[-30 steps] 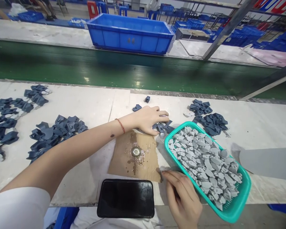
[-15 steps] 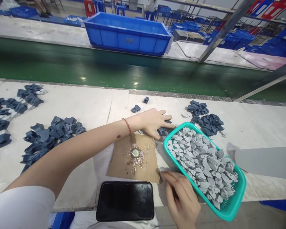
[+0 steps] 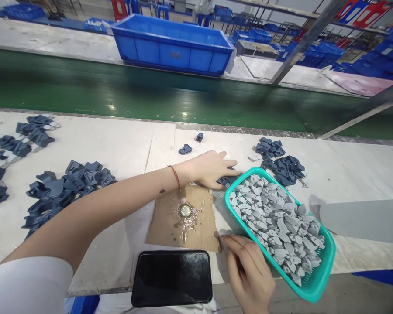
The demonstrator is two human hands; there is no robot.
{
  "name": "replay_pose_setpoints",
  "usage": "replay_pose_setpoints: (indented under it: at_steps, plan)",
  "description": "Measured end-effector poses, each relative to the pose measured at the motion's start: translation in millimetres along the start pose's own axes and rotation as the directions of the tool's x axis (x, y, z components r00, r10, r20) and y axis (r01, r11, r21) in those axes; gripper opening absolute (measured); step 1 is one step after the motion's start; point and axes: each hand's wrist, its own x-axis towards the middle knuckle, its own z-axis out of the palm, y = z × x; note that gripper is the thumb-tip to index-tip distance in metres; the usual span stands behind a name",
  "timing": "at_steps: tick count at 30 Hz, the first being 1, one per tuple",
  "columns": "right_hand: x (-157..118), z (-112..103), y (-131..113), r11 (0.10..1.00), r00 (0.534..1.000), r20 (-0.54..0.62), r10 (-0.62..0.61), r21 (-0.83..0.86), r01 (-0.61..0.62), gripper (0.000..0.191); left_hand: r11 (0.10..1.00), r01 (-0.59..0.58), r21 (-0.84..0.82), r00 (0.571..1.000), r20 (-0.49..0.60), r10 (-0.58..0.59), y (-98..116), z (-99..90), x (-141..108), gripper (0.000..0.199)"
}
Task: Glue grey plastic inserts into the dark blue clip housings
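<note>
My left hand reaches across the table with its fingers spread, palm down. Its fingertips are at dark blue plastic pieces beside the green basket, which is full of small grey pieces. Closer to me, my right hand is closed in a pinch against the basket's near side. A small dark tip shows at its fingers, too little to name. Between the hands lies a brown cardboard sheet with a small round metal cap on it, ringed by shiny wet spots.
A black phone lies at the table's front edge. Dark blue pieces are heaped at the left and beyond the basket. Past the table runs a green conveyor belt, with a large blue crate on its far side.
My left hand has shifted slightly over the dark blue pieces, its fingers lower and closer to the basket. The right hand keeps its pinch in the same place.
</note>
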Motion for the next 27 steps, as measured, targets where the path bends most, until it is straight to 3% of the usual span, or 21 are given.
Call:
replay_pose_setpoints:
  at_steps: [10,19,27]
  plan:
    - [2,1,-1,1.0,1.0,-0.018,0.006,0.009,-0.006,0.029,0.996,0.087,0.009,0.995,-0.045,-0.087,14,4.2,-2,0.042]
    - [-1,2,0,1.0,1.0,-0.011,-0.02,-0.006,0.02,0.027,0.959,0.282,-0.005,0.959,-0.012,-0.282,35,3.7,-4,0.047]
    - [0,2,1,1.0,1.0,-0.006,-0.028,-0.003,0.028,0.026,0.962,0.27,0.033,0.962,-0.047,-0.268,36,8.4,-7,0.04]
